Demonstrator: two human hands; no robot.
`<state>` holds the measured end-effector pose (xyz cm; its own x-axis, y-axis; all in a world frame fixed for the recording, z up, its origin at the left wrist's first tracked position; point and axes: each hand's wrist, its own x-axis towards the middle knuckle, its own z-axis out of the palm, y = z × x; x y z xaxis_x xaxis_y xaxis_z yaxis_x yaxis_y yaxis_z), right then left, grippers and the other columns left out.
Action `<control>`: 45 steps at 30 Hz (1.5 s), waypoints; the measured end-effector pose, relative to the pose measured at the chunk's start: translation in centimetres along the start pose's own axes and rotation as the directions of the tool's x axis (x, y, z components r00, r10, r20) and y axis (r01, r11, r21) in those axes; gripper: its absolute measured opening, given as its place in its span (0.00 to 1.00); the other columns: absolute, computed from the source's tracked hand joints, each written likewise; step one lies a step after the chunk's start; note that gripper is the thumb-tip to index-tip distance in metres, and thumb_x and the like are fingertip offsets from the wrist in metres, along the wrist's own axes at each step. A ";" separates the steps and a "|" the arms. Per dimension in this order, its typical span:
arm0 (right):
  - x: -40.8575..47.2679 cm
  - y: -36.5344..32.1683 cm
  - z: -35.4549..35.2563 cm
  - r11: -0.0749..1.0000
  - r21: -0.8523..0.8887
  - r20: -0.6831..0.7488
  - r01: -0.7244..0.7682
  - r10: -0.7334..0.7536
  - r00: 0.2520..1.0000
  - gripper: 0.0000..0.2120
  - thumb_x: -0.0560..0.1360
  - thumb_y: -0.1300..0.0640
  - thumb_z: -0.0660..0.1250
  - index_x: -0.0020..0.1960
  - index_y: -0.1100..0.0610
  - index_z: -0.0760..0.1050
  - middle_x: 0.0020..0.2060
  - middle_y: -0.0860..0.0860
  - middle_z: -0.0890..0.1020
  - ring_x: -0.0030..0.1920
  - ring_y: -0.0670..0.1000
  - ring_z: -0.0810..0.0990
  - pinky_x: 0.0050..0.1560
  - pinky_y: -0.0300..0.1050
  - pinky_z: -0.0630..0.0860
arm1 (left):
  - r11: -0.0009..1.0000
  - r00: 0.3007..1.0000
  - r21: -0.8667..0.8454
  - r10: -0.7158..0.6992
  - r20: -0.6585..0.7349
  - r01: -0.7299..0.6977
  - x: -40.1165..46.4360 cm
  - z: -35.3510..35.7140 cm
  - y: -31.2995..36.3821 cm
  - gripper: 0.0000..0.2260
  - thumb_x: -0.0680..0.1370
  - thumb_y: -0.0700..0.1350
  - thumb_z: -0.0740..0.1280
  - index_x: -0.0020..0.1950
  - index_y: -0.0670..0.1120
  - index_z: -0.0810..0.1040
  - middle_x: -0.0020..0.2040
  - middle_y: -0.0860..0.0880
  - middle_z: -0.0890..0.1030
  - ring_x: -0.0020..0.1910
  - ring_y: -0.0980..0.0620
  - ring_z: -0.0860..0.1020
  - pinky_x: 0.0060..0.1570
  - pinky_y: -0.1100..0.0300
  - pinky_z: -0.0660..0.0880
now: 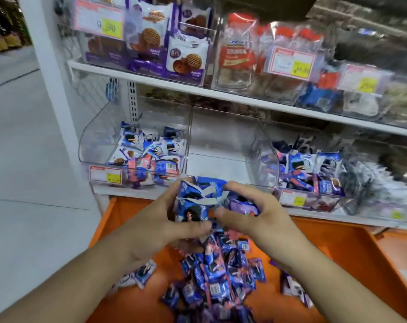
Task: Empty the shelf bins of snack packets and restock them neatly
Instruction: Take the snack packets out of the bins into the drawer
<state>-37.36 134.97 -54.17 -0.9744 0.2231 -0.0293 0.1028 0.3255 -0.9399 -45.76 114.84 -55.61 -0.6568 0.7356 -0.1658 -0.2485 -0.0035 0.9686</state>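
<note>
Snack packets (193, 201) (blue, glossy, bunched)

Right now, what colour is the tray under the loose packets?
Orange tray, clearest in the head view.

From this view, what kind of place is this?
Most likely a shop aisle: price labels on clear bins of snack packets, set on white shelves. Both hands hold packets.
</note>
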 end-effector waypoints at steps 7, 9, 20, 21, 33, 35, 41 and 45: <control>-0.5 1.5 -1.4 0.995 0.024 0.103 -0.095 0.092 0.990 0.22 0.71 0.54 0.82 0.61 0.39 0.83 0.54 0.41 0.85 0.51 0.42 0.85 0.52 0.41 0.81 | 0.998 0.994 -0.026 -0.067 -0.086 0.065 0.9 0.0 -0.9 0.24 0.70 0.35 0.75 0.62 0.54 0.81 0.51 0.47 0.88 0.49 0.43 0.87 0.48 0.38 0.84; -0.3 1.7 -1.6 0.993 0.062 0.101 -0.104 0.098 0.990 0.23 0.72 0.60 0.81 0.62 0.42 0.82 0.53 0.51 0.84 0.44 0.49 0.84 0.49 0.50 0.83 | 0.994 0.982 -0.014 -0.105 -0.159 0.104 1.0 -1.1 -1.1 0.24 0.69 0.35 0.76 0.63 0.48 0.79 0.49 0.47 0.88 0.47 0.45 0.87 0.48 0.38 0.84; 0.4 3.6 1.1 0.991 -0.024 0.184 -0.130 0.132 0.974 0.21 0.73 0.59 0.80 0.61 0.41 0.83 0.57 0.46 0.82 0.43 0.49 0.86 0.47 0.42 0.82 | 0.554 0.965 0.790 -0.148 -0.217 0.262 1.2 -11.7 -8.2 0.49 0.68 0.46 0.84 0.81 0.62 0.60 0.78 0.56 0.68 0.72 0.57 0.72 0.71 0.61 0.71; 0.4 3.8 1.3 0.990 -0.016 0.186 -0.139 0.140 0.973 0.22 0.73 0.60 0.80 0.62 0.41 0.82 0.57 0.46 0.82 0.42 0.47 0.85 0.46 0.41 0.81 | 0.452 0.968 0.856 -0.133 -0.211 0.249 1.2 -12.1 -8.5 0.51 0.68 0.47 0.84 0.83 0.61 0.57 0.81 0.54 0.62 0.77 0.55 0.66 0.73 0.61 0.67; 0.7 3.8 4.1 0.890 0.319 0.260 -0.327 0.249 0.933 0.54 0.60 0.61 0.82 0.80 0.41 0.63 0.65 0.58 0.80 0.53 0.62 0.87 0.61 0.70 0.77 | 0.789 0.995 0.609 0.102 -0.008 -0.076 0.2 -3.2 -3.0 0.30 0.75 0.52 0.78 0.70 0.72 0.71 0.66 0.70 0.76 0.62 0.65 0.79 0.62 0.55 0.78; 0.5 3.9 4.3 0.813 0.437 0.313 -0.385 0.264 0.912 0.56 0.59 0.65 0.82 0.82 0.46 0.62 0.54 0.62 0.84 0.48 0.64 0.85 0.70 0.71 0.69 | 0.781 0.995 0.621 0.099 -0.025 -0.062 0.2 -3.2 -3.4 0.30 0.73 0.50 0.80 0.69 0.70 0.73 0.65 0.68 0.79 0.62 0.65 0.78 0.63 0.52 0.78; 0.1 4.7 4.7 0.787 0.423 0.344 -0.449 0.319 0.883 0.52 0.63 0.63 0.81 0.81 0.45 0.62 0.49 0.55 0.85 0.50 0.67 0.80 0.69 0.71 0.73 | 0.698 0.982 0.714 0.165 -0.087 -0.054 0.4 -3.4 -4.4 0.27 0.70 0.51 0.82 0.65 0.67 0.78 0.59 0.66 0.82 0.59 0.67 0.79 0.62 0.56 0.78; 0.1 4.5 4.3 0.964 -0.038 0.279 -0.264 0.264 0.923 0.43 0.74 0.57 0.80 0.81 0.42 0.60 0.69 0.40 0.76 0.61 0.42 0.82 0.58 0.45 0.83 | 0.354 0.971 0.933 0.196 -0.137 0.060 0.7 -6.4 -3.7 0.27 0.70 0.56 0.79 0.66 0.67 0.73 0.57 0.62 0.82 0.56 0.59 0.80 0.55 0.53 0.80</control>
<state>-37.83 132.53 -59.81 -0.9283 0.0354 -0.3703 0.3641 0.2901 -0.8850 -49.89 111.03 -60.52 -0.7837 0.6211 0.0039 0.5372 0.6747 0.5061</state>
